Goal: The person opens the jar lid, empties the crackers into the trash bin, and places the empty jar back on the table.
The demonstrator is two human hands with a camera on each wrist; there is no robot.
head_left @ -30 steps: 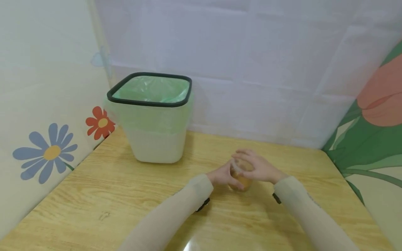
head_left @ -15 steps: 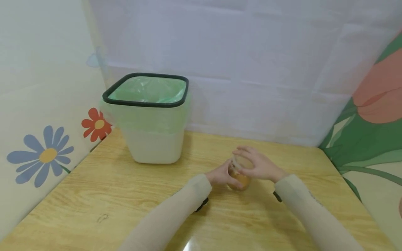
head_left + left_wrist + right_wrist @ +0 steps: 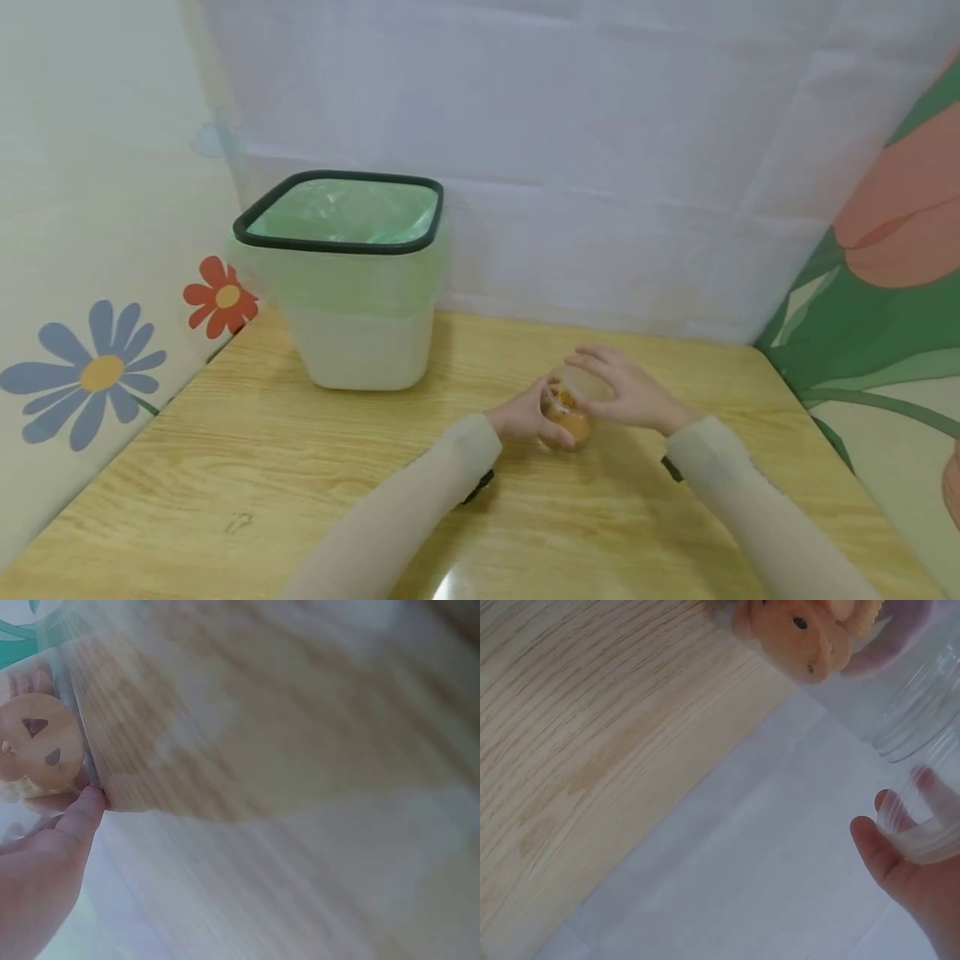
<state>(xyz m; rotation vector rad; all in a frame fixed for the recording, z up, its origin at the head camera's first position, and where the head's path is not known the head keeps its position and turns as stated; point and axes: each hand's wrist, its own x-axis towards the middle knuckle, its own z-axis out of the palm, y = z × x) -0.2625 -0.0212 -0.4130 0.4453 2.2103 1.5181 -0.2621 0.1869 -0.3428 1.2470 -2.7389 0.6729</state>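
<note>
A clear plastic jar (image 3: 567,427) stands on the wooden table, and my left hand (image 3: 522,416) grips it around the side. Round biscuits (image 3: 799,634) with face-like cut-outs show inside the jar in the right wrist view. One biscuit (image 3: 45,742) appears through the wall in the left wrist view, where my left hand (image 3: 56,855) touches the jar. My right hand (image 3: 637,393) holds a clear screw lid (image 3: 922,838) by its edge. A gap separates the lid from the jar's threaded neck (image 3: 922,705), which is uncovered.
To the left at the back stands a pale bin (image 3: 363,350) with a black rim and a green liner. A white cloth backdrop (image 3: 637,167) rises behind the table (image 3: 247,467). Flower-printed panels (image 3: 90,208) line both sides.
My right hand has lifted the lid off the jar, up and slightly to the right. The left hand keeps its grip on the jar. The whole head view has shifted slightly.
</note>
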